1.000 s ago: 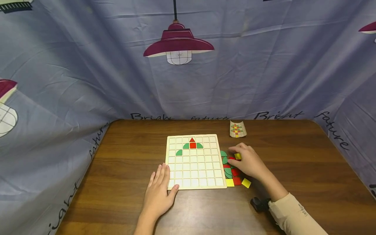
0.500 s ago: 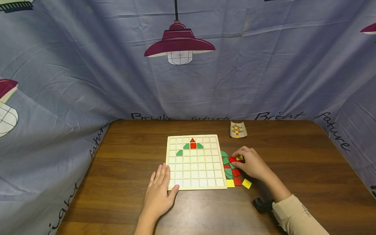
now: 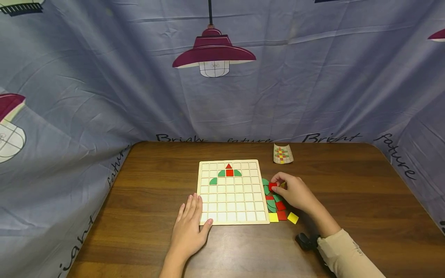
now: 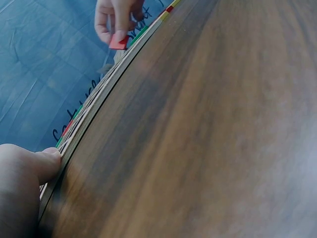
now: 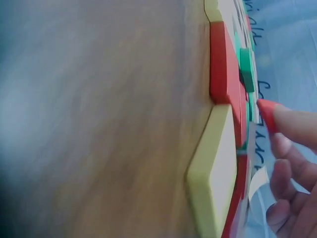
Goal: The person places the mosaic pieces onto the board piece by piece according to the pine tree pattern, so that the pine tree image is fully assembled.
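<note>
My right hand (image 3: 295,194) pinches a red square tile (image 3: 272,187) between thumb and fingers, just over a pile of loose tiles. In the left wrist view the red tile (image 4: 118,43) appears raised in the fingers; the right wrist view shows one edge of it. My left hand (image 3: 187,231) rests with straight fingers on the lower left edge of a pale gridded board (image 3: 240,197). Near the board's top are a red triangle (image 3: 228,166), a red square (image 3: 229,173) below it, and green quarter-circle tiles (image 3: 213,181) on both sides and lower left.
Loose green, red and yellow tiles (image 3: 281,215) lie along the board's right edge, some overlapping. A yellow square (image 3: 293,218) sits at their outer side. Behind them stands a small curled pattern card (image 3: 283,155) showing a coloured tile figure. A printed curtain (image 3: 313,96) hangs behind the brown table (image 3: 160,173).
My right hand has taken hold of a red square tile in the pile and lifted it slightly toward the board. My left hand keeps its place on the board.
</note>
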Tool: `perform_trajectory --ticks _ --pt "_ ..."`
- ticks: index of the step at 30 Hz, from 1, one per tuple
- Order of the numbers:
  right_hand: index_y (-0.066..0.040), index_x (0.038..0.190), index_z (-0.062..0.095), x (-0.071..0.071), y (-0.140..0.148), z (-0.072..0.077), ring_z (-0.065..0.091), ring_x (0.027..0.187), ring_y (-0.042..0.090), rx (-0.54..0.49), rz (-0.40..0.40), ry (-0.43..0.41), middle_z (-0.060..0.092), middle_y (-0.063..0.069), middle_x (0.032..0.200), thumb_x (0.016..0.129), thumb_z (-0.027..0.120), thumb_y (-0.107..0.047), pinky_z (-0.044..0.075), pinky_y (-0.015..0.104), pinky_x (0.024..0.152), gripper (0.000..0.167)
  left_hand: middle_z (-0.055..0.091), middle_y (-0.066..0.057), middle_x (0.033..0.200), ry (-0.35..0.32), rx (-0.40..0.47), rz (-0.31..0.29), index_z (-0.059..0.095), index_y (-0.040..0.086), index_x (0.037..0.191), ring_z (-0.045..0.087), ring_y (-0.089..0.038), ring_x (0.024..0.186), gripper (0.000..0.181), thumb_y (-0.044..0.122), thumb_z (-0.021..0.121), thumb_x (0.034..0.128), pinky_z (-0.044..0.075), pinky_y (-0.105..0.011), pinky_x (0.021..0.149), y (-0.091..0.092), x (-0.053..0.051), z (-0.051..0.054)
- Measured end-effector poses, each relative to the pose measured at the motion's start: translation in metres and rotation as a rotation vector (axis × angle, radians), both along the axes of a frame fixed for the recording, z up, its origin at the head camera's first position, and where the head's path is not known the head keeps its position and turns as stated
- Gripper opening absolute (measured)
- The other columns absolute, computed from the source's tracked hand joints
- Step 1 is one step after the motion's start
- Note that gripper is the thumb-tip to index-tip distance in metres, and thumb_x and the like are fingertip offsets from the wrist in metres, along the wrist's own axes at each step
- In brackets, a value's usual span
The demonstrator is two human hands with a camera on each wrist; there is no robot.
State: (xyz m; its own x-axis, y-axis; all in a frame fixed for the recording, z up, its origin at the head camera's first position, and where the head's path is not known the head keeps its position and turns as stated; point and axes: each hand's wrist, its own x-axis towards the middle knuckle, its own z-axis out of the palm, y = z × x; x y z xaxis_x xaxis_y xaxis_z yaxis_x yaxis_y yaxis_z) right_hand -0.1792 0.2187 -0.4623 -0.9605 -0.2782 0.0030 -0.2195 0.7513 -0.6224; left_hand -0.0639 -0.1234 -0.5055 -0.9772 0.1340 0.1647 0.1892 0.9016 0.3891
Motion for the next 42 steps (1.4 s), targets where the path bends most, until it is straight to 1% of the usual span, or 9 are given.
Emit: perform_trajectory --ticks 4,10,14,18,20,25,32,39,42 --pt "-0.018 0.101 0.066 -0.003 -0.017 0.005 0.049 0.071 0.015 -0.022 0.008 -0.001 0.061 -0.002 0.085 0.090 0.073 -0.016 0.043 0.025 0.061 0.014 0.021 -0.012 0.165 -0.002 0.004 0.000 0.030 0.003 0.155 0.018 -0.027 0.154 0.075 0.047 0.054 0.0982 0.017 -0.051 0.124 0.000 0.001 0.000" --pt "-0.018 0.101 0.066 -0.007 -0.053 0.016 0.048 0.059 0.014 -0.072 0.038 -0.044 0.062 -0.002 0.087 0.091 0.072 -0.018 0.042 0.026 0.051 0.012 0.021 -0.012 0.165 0.005 -0.004 0.000 0.031 0.003 0.155 0.018 -0.027 0.154 0.075 0.047 0.054 0.0981 0.017 -0.051 0.124 0.000 0.000 0.001" --pt "-0.021 0.099 0.067 -0.010 -0.078 0.019 0.051 0.057 0.012 -0.097 0.052 -0.059 0.065 -0.004 0.088 0.091 0.073 -0.019 0.044 0.027 0.053 0.010 0.022 -0.013 0.164 0.010 0.004 -0.003 0.031 0.003 0.154 0.019 -0.028 0.154 0.075 0.046 0.055 0.0981 0.018 -0.050 0.124 0.000 0.000 0.001" --pt "-0.022 0.098 0.067 -0.013 -0.100 0.017 0.049 0.056 0.011 -0.107 0.065 -0.047 0.066 -0.007 0.089 0.091 0.072 -0.018 0.042 0.026 0.055 0.010 0.025 -0.014 0.164 0.029 0.003 -0.007 0.033 0.002 0.153 0.022 -0.031 0.153 0.074 0.045 0.056 0.0976 0.020 -0.051 0.123 0.000 0.000 0.001" --pt "-0.021 0.099 0.068 -0.015 -0.110 0.015 0.045 0.054 0.011 -0.125 0.063 -0.045 0.066 -0.006 0.089 0.091 0.072 -0.016 0.040 0.025 0.053 0.010 0.025 -0.014 0.164 0.033 0.002 -0.006 0.034 0.002 0.153 0.023 -0.031 0.153 0.074 0.045 0.056 0.0973 0.020 -0.052 0.123 0.000 0.000 0.001" --pt "-0.021 0.099 0.068 -0.018 -0.131 0.009 0.038 0.051 0.011 -0.149 0.026 -0.035 0.065 -0.007 0.087 0.091 0.072 -0.018 0.037 0.026 0.052 0.010 0.023 -0.013 0.164 0.018 -0.007 -0.004 0.032 0.002 0.154 0.020 -0.027 0.154 0.075 0.046 0.055 0.0978 0.018 -0.050 0.124 0.000 0.000 -0.001" --pt "-0.020 0.099 0.069 -0.020 -0.150 0.002 0.056 0.071 0.011 -0.149 -0.030 -0.011 0.066 -0.006 0.084 0.090 0.074 -0.019 0.047 0.028 0.068 0.010 0.022 -0.013 0.165 0.005 -0.011 -0.003 0.031 0.003 0.155 0.019 -0.027 0.154 0.075 0.047 0.054 0.0980 0.016 -0.049 0.125 -0.001 -0.001 -0.002" --pt "-0.018 0.098 0.071 -0.020 -0.158 -0.004 0.058 0.070 0.010 -0.129 -0.019 -0.013 0.066 -0.005 0.083 0.090 0.073 -0.016 0.048 0.028 0.066 0.009 0.020 -0.012 0.165 0.002 -0.012 -0.006 0.030 0.003 0.155 0.017 -0.027 0.154 0.076 0.049 0.053 0.0980 0.017 -0.051 0.125 -0.001 0.000 -0.002" --pt "-0.019 0.097 0.072 -0.020 -0.159 -0.005 0.058 0.074 0.010 -0.111 -0.015 0.004 0.065 -0.006 0.087 0.090 0.073 -0.016 0.049 0.028 0.068 0.008 0.020 -0.013 0.165 0.009 -0.012 -0.005 0.030 0.003 0.155 0.018 -0.027 0.154 0.077 0.049 0.053 0.0979 0.018 -0.051 0.125 -0.001 0.000 -0.002"
